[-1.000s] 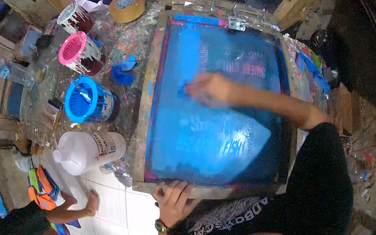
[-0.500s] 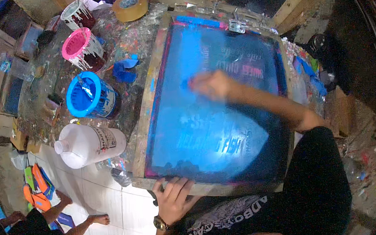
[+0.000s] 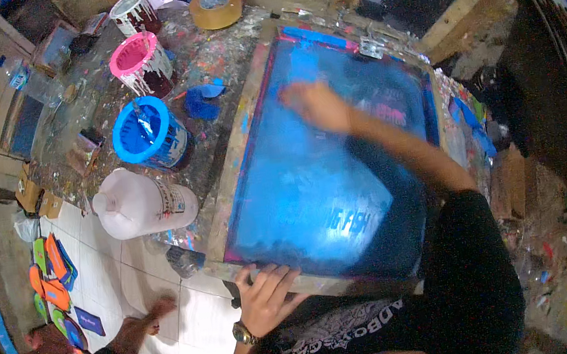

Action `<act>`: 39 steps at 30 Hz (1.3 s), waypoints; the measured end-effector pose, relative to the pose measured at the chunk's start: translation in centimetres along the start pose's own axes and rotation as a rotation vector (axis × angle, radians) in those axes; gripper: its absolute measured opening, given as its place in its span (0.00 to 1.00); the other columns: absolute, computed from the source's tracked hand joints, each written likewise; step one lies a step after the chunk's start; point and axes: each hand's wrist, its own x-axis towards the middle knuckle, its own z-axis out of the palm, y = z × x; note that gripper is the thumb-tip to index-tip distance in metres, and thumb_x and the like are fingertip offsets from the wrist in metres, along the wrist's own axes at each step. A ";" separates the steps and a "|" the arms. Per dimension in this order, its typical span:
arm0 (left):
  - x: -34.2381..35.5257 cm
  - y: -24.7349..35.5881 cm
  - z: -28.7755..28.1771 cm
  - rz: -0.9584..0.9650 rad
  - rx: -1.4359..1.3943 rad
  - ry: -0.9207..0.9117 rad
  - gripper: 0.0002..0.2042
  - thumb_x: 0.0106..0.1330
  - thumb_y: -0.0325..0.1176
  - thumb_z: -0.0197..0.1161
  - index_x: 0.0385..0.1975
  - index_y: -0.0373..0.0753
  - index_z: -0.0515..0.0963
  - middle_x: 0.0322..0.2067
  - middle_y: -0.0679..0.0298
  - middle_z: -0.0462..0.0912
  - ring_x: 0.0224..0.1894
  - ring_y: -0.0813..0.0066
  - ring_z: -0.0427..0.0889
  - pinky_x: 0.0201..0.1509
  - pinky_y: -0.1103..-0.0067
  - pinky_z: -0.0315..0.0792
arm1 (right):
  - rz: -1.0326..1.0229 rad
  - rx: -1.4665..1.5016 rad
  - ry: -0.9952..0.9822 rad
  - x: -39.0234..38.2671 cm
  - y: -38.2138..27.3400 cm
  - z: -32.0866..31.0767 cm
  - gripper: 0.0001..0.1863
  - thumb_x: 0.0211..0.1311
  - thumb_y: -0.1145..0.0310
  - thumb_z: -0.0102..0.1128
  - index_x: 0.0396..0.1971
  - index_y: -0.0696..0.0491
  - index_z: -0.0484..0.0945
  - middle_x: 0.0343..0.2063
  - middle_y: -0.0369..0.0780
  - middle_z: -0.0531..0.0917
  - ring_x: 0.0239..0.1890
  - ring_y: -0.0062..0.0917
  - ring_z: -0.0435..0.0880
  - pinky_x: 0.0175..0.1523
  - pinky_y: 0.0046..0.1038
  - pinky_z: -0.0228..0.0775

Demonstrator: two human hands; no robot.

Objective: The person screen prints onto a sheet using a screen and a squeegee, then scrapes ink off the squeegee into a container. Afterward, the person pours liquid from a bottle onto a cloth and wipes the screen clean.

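Observation:
A screen printing frame with wooden rails and blue-smeared mesh lies tilted on the paint-stained table. My left hand grips its near rail at the left corner, fingers bent over the wood; a watch is on that wrist. Over the upper left part of the mesh, my right hand is closed and pressed down. Motion blurs its fingers, and whatever they hold cannot be made out. Pale lettering shows through the mesh near its lower middle. A metal hinge clamp sits at the frame's far rail.
Left of the frame stand a white plastic jug, a blue paint tub, a pink-rimmed tub and a white-rimmed tub. A tape roll lies farther back. At lower left, another person's arm extends over tiled floor near colourful flat pieces.
My right hand has moved up and slightly left across the mesh. Wet blue streaks and lettering look fainter. My left hand keeps its place on the rail. The other person's arms have shifted.

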 end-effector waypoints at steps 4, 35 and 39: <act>-0.2 -0.4 0.7 0.014 -0.009 0.024 0.24 0.47 0.44 0.75 0.46 0.44 0.82 0.42 0.69 0.80 0.46 0.72 0.77 0.59 0.62 0.58 | -0.477 -0.200 0.148 -1.2 -0.1 1.1 0.17 0.63 0.72 0.48 0.49 0.53 0.80 0.51 0.42 0.82 0.56 0.38 0.79 0.58 0.37 0.74; -0.3 -1.8 1.0 0.186 0.141 0.218 0.18 0.50 0.50 0.70 0.43 0.62 0.85 0.39 0.79 0.80 0.44 0.80 0.76 0.61 0.68 0.56 | 0.242 -0.427 0.139 5.5 8.5 -2.0 0.08 0.55 0.69 0.55 0.27 0.55 0.83 0.28 0.51 0.84 0.33 0.43 0.86 0.38 0.47 0.79; -0.3 -1.9 1.1 0.176 0.097 0.199 0.17 0.52 0.51 0.70 0.43 0.62 0.85 0.39 0.79 0.80 0.44 0.81 0.76 0.61 0.69 0.56 | 0.141 -0.462 0.076 8.3 7.7 -3.2 0.11 0.53 0.69 0.56 0.32 0.56 0.83 0.29 0.52 0.84 0.33 0.44 0.86 0.38 0.45 0.79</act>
